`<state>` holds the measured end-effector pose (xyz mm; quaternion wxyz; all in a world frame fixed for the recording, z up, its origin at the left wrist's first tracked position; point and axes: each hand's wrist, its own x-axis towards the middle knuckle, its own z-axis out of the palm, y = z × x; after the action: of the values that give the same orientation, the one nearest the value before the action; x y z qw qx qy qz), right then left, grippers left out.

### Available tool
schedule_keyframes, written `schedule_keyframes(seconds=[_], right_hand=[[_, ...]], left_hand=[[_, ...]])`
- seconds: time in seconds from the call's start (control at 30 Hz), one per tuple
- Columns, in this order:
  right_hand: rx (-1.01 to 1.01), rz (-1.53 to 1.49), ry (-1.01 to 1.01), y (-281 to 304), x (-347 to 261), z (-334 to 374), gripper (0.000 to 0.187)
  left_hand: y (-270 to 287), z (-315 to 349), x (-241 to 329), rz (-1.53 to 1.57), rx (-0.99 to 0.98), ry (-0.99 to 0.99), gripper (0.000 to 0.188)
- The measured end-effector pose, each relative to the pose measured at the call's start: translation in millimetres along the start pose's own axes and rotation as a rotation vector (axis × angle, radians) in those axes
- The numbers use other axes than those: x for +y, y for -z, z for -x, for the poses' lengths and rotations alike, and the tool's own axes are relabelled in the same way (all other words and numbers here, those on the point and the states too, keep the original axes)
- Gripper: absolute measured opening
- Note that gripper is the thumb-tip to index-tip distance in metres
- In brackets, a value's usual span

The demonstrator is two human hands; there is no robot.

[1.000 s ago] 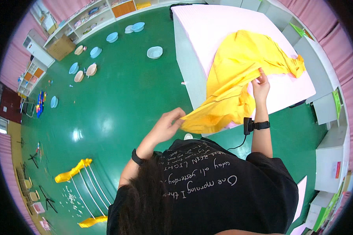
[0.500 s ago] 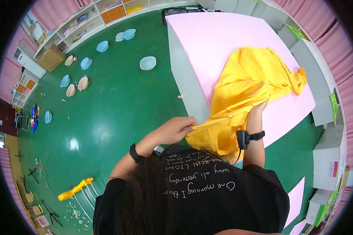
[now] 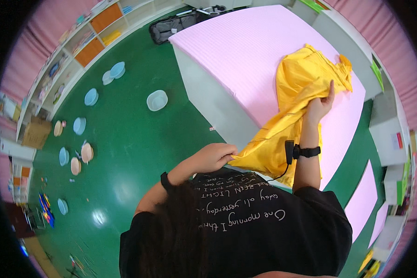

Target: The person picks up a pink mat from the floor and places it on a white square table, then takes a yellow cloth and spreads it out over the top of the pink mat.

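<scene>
A crumpled yellow garment (image 3: 289,74) lies partly on the pink-topped table (image 3: 227,55), and its near part hangs over the table's edge towards my body. My left hand (image 3: 216,156) is closed on one corner, pinched between thumb and fingers beside the near edge of the table. Higher up, my right hand (image 3: 319,109) grips a fold of the garment, its index finger pointing away from me. Between the hands the cloth is drawn into a slanting, taut fold. What my right fingers and palm hold underneath is partly hidden. Each wrist wears a black band.
On the green floor to the left stand several basins, among them a pale one (image 3: 157,100). A cardboard box (image 3: 36,132) stands near the shelves (image 3: 85,44). A black bag (image 3: 164,31) lies beyond the table's far left corner; white cabinets (image 3: 382,111) line the right.
My right hand has moved away from me and to the right, its index finger now stretched out. The garment has become narrower, pulled taut between my hands. The view has turned.
</scene>
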<state>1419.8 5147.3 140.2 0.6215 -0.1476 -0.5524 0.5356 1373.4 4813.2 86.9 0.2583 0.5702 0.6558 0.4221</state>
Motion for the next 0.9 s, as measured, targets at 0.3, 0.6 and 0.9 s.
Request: schedule_keyframes(seconds=[0.3,0.6,0.9], right_hand=[[0.003,0.248,0.032,-100.8,64.2,-41.3,0.062],[-1.598,0.503,0.337,-273.3,202.5,24.3,0.042],[-1.296,0.675,0.014,-191.7,167.9,-9.5,0.036]], left_hand=[[110.1,-41.1,-88.0,-0.066,-0.178,-0.089,0.008],[224.9,-117.9,-143.7,-0.097,-0.298,-0.032,0.009],[275.9,-221.5,-211.0,-0.021,-0.262,0.008,0.015]])
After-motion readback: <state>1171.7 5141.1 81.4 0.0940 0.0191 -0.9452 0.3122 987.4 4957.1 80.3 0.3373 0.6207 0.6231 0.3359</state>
